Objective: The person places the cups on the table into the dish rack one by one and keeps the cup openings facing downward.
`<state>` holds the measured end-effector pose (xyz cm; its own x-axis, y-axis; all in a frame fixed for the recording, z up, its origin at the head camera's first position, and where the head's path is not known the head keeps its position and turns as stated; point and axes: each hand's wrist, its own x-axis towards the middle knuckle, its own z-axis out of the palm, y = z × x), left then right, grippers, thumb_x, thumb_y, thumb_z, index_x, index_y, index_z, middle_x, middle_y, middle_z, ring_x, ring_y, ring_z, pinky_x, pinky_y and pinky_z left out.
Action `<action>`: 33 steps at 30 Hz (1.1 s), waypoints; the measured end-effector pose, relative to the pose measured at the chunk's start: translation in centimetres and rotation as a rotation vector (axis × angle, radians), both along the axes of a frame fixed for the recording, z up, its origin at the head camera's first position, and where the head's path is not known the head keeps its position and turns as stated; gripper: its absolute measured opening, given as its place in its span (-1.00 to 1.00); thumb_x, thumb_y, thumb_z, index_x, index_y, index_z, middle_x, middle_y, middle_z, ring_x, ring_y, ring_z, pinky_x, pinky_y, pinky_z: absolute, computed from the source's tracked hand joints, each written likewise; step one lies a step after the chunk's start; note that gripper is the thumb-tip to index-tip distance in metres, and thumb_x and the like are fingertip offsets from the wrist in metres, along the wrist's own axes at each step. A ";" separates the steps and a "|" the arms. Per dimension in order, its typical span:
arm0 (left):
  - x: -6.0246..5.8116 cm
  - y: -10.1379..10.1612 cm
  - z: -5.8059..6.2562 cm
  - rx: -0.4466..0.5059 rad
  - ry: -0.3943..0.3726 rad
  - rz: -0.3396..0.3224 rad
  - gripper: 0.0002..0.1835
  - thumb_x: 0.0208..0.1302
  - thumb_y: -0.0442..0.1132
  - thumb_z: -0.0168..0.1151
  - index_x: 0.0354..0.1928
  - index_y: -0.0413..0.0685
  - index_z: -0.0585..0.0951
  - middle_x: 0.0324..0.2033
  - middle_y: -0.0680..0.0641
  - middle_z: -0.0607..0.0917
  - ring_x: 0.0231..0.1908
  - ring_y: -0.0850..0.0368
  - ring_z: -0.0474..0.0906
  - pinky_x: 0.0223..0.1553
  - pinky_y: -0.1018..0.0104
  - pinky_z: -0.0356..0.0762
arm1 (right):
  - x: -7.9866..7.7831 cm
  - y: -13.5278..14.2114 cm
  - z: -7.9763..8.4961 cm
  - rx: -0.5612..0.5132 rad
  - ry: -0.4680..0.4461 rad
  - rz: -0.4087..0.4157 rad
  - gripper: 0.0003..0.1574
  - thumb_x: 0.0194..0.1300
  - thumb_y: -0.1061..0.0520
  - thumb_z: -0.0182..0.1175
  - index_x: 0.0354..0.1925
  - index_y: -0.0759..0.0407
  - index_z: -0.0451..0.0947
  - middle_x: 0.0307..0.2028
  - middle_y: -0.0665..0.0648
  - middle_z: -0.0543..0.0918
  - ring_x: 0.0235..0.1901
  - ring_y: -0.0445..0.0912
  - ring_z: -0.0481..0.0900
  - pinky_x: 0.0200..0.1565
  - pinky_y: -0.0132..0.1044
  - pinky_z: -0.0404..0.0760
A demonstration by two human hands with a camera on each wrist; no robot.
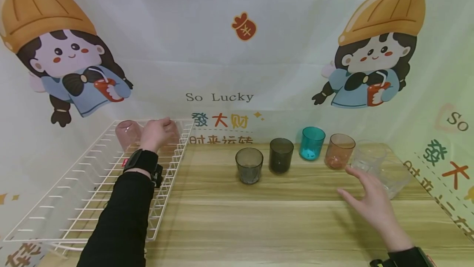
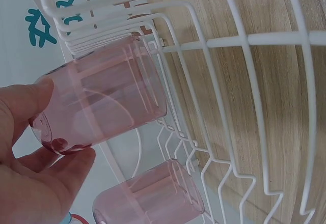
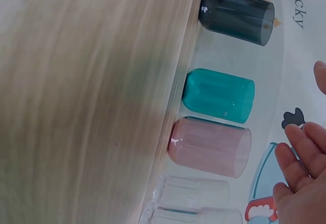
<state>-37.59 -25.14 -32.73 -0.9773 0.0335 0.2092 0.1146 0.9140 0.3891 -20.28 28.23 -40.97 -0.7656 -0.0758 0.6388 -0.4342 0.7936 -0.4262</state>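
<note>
At the back of a white wire rack (image 1: 37, 241), my left hand (image 1: 153, 133) grips a pink glass (image 2: 104, 94) by its base, thumb on one side and fingers on the other. The glass is mouth-down inside the rack. Beside it a second pink glass (image 1: 127, 133) also stands upside down. My right hand (image 1: 374, 207) is over the table's right side, thumb and fingers spread, holding nothing. It is nearest to two clear glasses (image 1: 394, 180) and an amber-pink glass (image 1: 340, 156), which stands upright. I cannot tell whether it touches any of them.
Further left stand a teal glass (image 1: 312, 145), a dark glass (image 1: 281, 158) and a smoky grey ribbed glass (image 1: 249, 170), all upright on the wood-grain table (image 1: 259, 226). A printed cloth (image 1: 207, 40) hangs behind the table. The rack's raised side wires border the left hand.
</note>
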 end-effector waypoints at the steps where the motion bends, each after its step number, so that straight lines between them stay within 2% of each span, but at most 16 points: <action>1: 0.0 0.0 0.0 0.000 0.003 0.002 -0.42 0.32 -0.20 0.10 0.36 -0.20 0.29 0.25 -0.38 0.37 0.23 -0.37 0.25 0.25 -0.16 0.22 | 0.0 0.0 0.0 0.000 -0.004 0.000 -0.22 -0.14 0.27 0.46 0.10 0.40 0.43 0.02 0.43 0.54 -0.01 0.29 0.45 0.00 0.28 0.34; 12: -0.1 0.0 -0.1 0.018 0.015 0.025 -0.42 0.32 -0.24 0.05 0.36 -0.20 0.27 0.22 -0.39 0.39 0.22 -0.37 0.24 0.24 -0.19 0.22 | -0.1 0.3 -0.4 -0.005 -0.009 -0.006 -0.20 -0.15 0.26 0.47 0.10 0.40 0.43 0.02 0.44 0.54 -0.02 0.30 0.45 -0.01 0.30 0.33; 15: 0.0 0.0 -0.1 0.005 0.033 0.032 -0.46 0.32 -0.21 0.06 0.32 -0.20 0.34 0.17 -0.40 0.41 0.18 -0.36 0.26 0.20 -0.19 0.25 | 0.0 0.3 -0.4 -0.008 -0.014 -0.006 -0.21 -0.15 0.26 0.47 0.09 0.40 0.43 0.02 0.44 0.54 -0.02 0.30 0.45 -0.01 0.30 0.33; 19: 0.0 0.1 -0.1 -0.015 0.081 0.031 -0.61 0.37 -0.13 0.04 0.15 -0.16 0.51 0.05 -0.36 0.51 0.10 -0.32 0.32 0.16 -0.19 0.28 | 0.1 0.3 -0.4 -0.018 -0.027 -0.010 -0.22 -0.13 0.25 0.46 0.10 0.41 0.42 0.03 0.45 0.53 0.00 0.32 0.44 0.01 0.31 0.31; 22: 0.0 0.2 -0.1 -0.017 0.100 0.025 -0.65 0.37 -0.14 0.04 0.07 -0.16 0.56 -0.01 -0.33 0.55 0.07 -0.31 0.33 0.14 -0.19 0.29 | 0.1 0.4 -0.4 -0.022 -0.034 -0.013 -0.22 -0.12 0.25 0.46 0.10 0.41 0.42 0.04 0.45 0.53 0.01 0.32 0.43 0.02 0.31 0.31; 33: 0.2 0.7 0.2 0.049 0.030 0.088 -0.43 0.10 -0.16 0.31 0.17 -0.21 0.46 0.05 -0.33 0.47 0.06 -0.28 0.30 0.11 -0.22 0.32 | 0.4 0.5 -0.3 -0.031 -0.058 -0.031 -0.24 -0.10 0.26 0.44 0.10 0.43 0.42 0.04 0.46 0.51 0.01 0.32 0.42 0.02 0.29 0.33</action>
